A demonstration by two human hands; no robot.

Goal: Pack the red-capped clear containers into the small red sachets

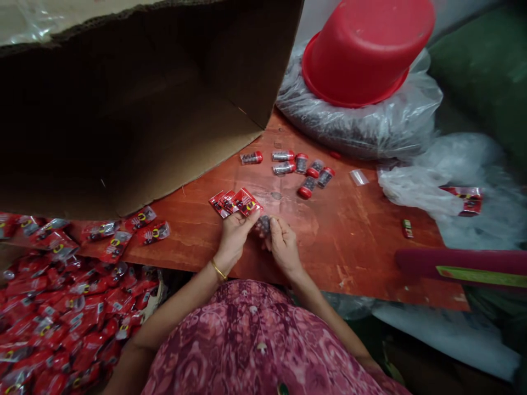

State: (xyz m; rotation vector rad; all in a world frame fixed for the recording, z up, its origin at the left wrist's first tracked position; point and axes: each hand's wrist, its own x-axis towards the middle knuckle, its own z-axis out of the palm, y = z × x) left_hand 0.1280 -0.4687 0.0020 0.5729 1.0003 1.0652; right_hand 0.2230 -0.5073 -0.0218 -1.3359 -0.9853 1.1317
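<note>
My left hand [233, 241], with a gold bangle at its wrist, is closed on several red printed packets [246, 202] that fan out beyond its fingers. My right hand [285, 242] pinches a small clear bottle of dark pellets [264, 223] right beside the left fingertips. Part of that bottle is hidden by the fingers. Past my hands, several similar red-capped bottles [308, 186] lie on the reddish wooden table [354, 241], some upright or tilted, others on their sides.
A large open cardboard box [197, 159] takes up the left. Below it is a heap of red packaged pieces [61, 318]. A red tub [362, 60] sits upside down on a plastic bag of dark material [354, 126]. Clear plastic bags [428, 186] and a maroon bar [420, 263] are at right.
</note>
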